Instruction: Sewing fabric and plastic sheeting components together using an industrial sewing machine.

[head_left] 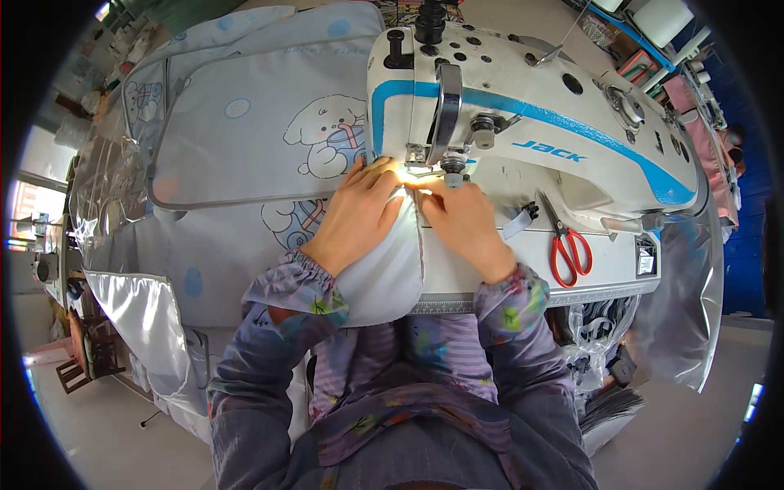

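Closest to us are our own forearms in patterned purple sleeves (pixel 282 298), rising from the lower edge toward a white and blue sewing machine (pixel 531 122). We see our left hand (pixel 359 214) lying flat and open, fingers spread, palm pressed down on pale blue fabric (pixel 384 269). Our right hand (pixel 465 222) also lies flat on the machine bed, its fingertips pinching or pressing the cloth edge; we cannot tell which.

Both hands meet at the needle area (pixel 420 171), lit by a small lamp, directly ahead of the fingertips. Neither hand is clearly nearer; the thumbs nearly touch each other just before it. A seam line (pixel 420 245) runs between the hands, pointing straight from our body toward the needle, so the long axis of the work lies away from us.

To the left, the bulk of the fabric, printed with a cartoon puppy (pixel 327 135), spreads wide across the table and hangs over its near-left edge, next to a shiny plastic sheet (pixel 143 314). To the right, red-handled scissors (pixel 567 245) rest on the machine bed, well apart from the right hand. Behind the needle stands the machine's arm, leaving little open room there; the left side has the most.
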